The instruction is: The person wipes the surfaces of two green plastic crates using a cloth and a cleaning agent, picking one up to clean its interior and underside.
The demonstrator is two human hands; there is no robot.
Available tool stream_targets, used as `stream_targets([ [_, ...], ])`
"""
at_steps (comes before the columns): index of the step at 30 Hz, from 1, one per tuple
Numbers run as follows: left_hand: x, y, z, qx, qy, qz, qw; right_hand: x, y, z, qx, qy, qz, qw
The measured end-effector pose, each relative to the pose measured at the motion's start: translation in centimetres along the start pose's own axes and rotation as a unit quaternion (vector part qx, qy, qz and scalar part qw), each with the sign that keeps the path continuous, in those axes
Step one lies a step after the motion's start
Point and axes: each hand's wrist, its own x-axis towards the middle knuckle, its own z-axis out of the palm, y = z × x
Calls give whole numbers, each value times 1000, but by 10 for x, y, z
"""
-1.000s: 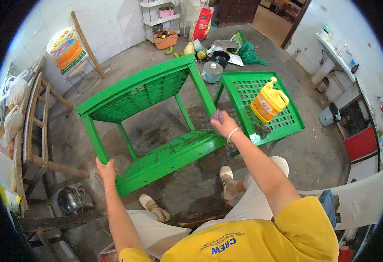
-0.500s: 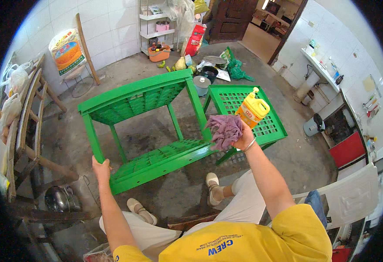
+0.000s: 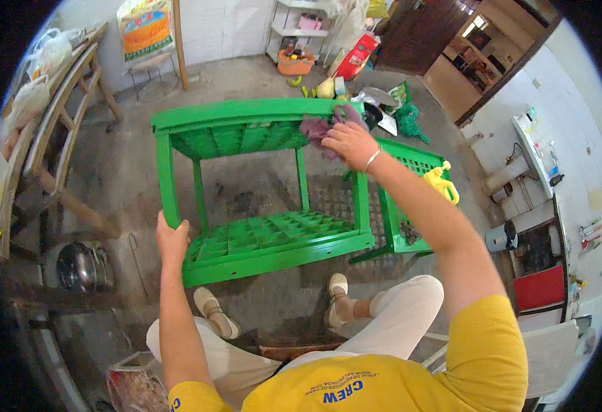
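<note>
We find open concrete floor (image 3: 129, 165) left of the tipped green plastic stool (image 3: 260, 185), until the wooden bench (image 3: 53, 151). On our right, a second green stool (image 3: 404, 199) with a yellow jug (image 3: 442, 182) crowds close; clutter (image 3: 342, 82) blocks beyond.

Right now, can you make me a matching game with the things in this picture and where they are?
Things:
1. purple rag
2. yellow jug
3. left hand
4. metal pot

Places:
A. on the floor at the far left
B. gripping a leg of the green table
C. under the right hand, on the green table's top edge
D. on the second green table, to the right

Pairs: 1-C, 2-D, 3-B, 4-A
</note>
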Motion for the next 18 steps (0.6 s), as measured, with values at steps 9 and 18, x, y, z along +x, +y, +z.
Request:
stream_targets([
  [9, -20, -12, 0, 25, 30, -23, 999, -49, -61, 17, 21, -256, 66, 964],
  [18, -12, -30, 1, 40, 22, 11, 999, -106, -196, 5, 387, 23, 462, 798],
])
